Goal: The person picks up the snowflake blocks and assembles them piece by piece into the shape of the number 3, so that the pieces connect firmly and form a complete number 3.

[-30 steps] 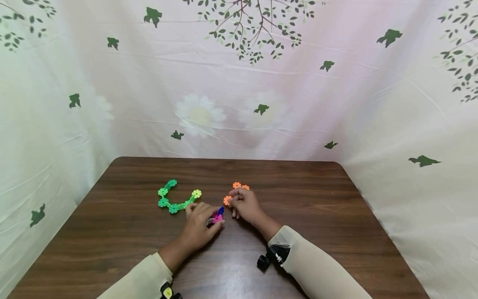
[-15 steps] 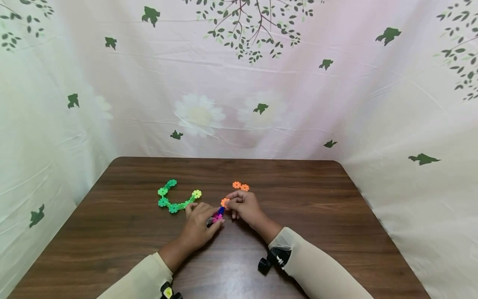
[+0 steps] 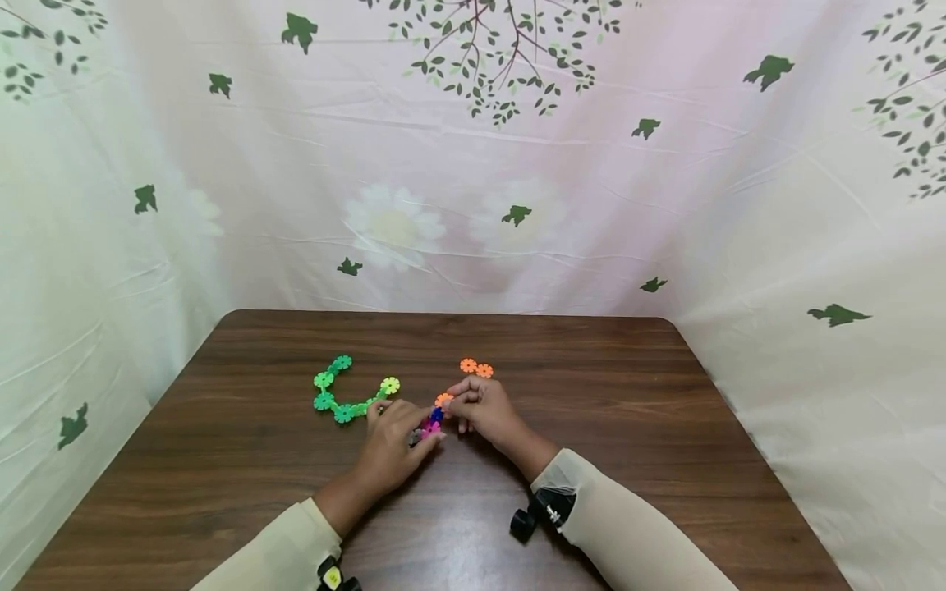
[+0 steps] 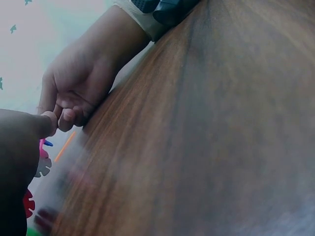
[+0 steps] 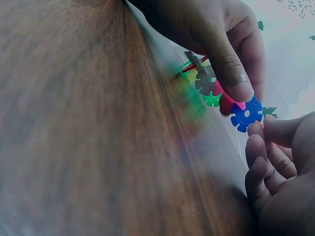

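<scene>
My left hand [image 3: 395,439] pinches a short chain of notched, flower-shaped linking discs. A pink disc [image 3: 432,428] shows by its thumb in the head view. At the end of this chain is a blue disc [image 5: 239,118], upright in the right wrist view, with a grey disc [image 5: 203,84] farther back. My right hand [image 3: 484,408] pinches an orange disc [image 3: 443,400] between thumb and fingers, up against the blue disc's edge. Whether their slots have locked is hidden by the fingertips. Part of the held chain lies behind the left fingers.
A curved chain of green discs [image 3: 343,413], ending in a yellow-green disc [image 3: 390,385], lies beside the left fingers. Beyond the right hand lie two orange discs [image 3: 476,368]. The brown wooden table [image 3: 628,427] backs onto a printed cloth [image 3: 458,148].
My right hand has brought the orange disc slightly left to the blue disc, away from the other two orange discs. The left hand has stayed almost still.
</scene>
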`<state>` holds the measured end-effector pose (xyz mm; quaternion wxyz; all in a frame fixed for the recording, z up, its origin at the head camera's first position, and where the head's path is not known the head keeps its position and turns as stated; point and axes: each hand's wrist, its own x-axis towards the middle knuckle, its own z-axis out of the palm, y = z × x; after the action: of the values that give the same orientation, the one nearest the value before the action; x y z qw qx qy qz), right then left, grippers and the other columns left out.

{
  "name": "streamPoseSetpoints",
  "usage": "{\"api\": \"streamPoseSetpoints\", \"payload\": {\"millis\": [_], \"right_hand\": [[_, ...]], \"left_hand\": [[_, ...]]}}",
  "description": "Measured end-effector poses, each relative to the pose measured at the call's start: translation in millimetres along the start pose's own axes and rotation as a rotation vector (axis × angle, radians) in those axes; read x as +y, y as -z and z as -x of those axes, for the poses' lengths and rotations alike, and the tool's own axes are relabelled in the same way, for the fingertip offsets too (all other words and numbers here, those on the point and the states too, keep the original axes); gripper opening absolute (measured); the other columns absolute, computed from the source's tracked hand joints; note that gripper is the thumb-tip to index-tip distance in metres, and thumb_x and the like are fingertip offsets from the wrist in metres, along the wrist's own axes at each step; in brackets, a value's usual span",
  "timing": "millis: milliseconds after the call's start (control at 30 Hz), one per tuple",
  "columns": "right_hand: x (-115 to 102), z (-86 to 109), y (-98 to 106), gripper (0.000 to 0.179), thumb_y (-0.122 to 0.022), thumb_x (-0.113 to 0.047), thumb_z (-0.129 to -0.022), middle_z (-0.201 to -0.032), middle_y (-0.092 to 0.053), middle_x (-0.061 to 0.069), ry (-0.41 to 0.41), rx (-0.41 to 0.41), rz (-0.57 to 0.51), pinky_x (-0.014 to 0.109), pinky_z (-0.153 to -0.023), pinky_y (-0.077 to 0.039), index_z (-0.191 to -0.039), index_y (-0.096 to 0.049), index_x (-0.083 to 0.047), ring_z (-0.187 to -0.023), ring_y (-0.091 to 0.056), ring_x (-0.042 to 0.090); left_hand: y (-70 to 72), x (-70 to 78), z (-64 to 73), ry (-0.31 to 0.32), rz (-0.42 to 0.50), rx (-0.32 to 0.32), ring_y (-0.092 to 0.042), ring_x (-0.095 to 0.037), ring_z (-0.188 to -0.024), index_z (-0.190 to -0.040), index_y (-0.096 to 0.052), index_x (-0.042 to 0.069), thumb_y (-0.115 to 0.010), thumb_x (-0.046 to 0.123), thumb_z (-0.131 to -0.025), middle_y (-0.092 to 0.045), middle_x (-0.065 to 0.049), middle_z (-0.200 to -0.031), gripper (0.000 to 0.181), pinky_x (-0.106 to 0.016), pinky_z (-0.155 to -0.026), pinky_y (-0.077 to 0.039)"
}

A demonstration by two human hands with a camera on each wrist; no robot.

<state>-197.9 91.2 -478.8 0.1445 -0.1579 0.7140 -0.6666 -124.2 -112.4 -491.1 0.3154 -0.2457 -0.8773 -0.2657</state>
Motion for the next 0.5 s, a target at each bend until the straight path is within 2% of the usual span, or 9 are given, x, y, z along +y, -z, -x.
{"api": "streamPoseSetpoints", "payload": {"millis": [267, 500], "right_hand": [[0.6, 1.2, -2.3, 0.015, -0.072, -0.003, -0.103, -0.085, -0.081, 0.016, 0.005, 0.008, -0.027, 0.024, -0.053, -0.052, -0.111, -0.068, 0.008, -0.054, -0.062, 0.011], [-1.7, 3.9, -6.8, 0.016, -0.075, -0.002, -0.099, -0.076, -0.08, 0.004, -0.057, 0.037, -0.065, 0.022, -0.051, -0.05, -0.109, -0.067, 0.008, -0.051, -0.063, 0.009]], "left_hand": [[0.4, -1.4, -1.3, -0.038, -0.009, -0.007, -0.078, -0.02, -0.088, -0.11, -0.082, 0.004, -0.097, 0.023, -0.081, -0.082, -0.007, -0.097, 0.038, -0.057, -0.093, -0.048], [4.2, -0.6, 0.0, -0.098, -0.035, -0.051, -0.077, -0.017, -0.085, -0.117, -0.08, -0.001, -0.093, 0.02, -0.085, -0.081, -0.006, -0.097, 0.04, -0.048, -0.088, -0.051]]}}
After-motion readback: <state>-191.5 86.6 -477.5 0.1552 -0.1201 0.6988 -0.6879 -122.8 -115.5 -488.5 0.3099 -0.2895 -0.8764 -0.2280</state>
